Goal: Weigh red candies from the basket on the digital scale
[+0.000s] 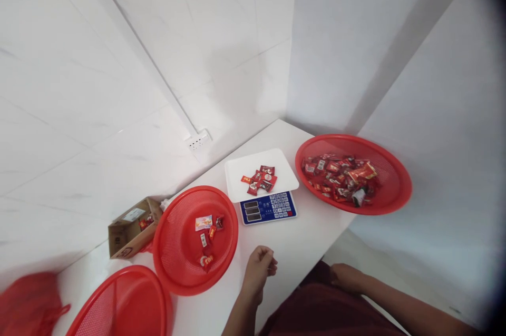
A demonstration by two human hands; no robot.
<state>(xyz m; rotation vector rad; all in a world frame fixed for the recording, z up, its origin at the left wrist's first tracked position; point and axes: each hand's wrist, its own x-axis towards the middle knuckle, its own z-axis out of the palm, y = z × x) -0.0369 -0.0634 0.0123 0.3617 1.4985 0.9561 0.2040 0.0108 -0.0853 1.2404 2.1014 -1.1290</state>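
Note:
My left hand [260,268] hovers at the table's front, below the scale, with its fingers curled in and nothing visible in them. Low by the dark red clothing is my right hand [344,277]; its fingers are mostly hidden. A digital scale [269,209] with a blue keypad carries a white tray [237,170]. On that tray lies a small pile of red-wrapped candies [261,179]. Right of the scale, a big red basket [399,188] contains many wrapped sweets [340,178]. The red basket [174,241] on the left has several wrapped pieces [209,236] in it.
Another red basket [138,304] stands at the lower left, beside a red bag [29,304]. An open cardboard box [128,236] with red packets rests against the wall. A power socket [198,140] is fixed above the white table [308,236], which reaches into the corner.

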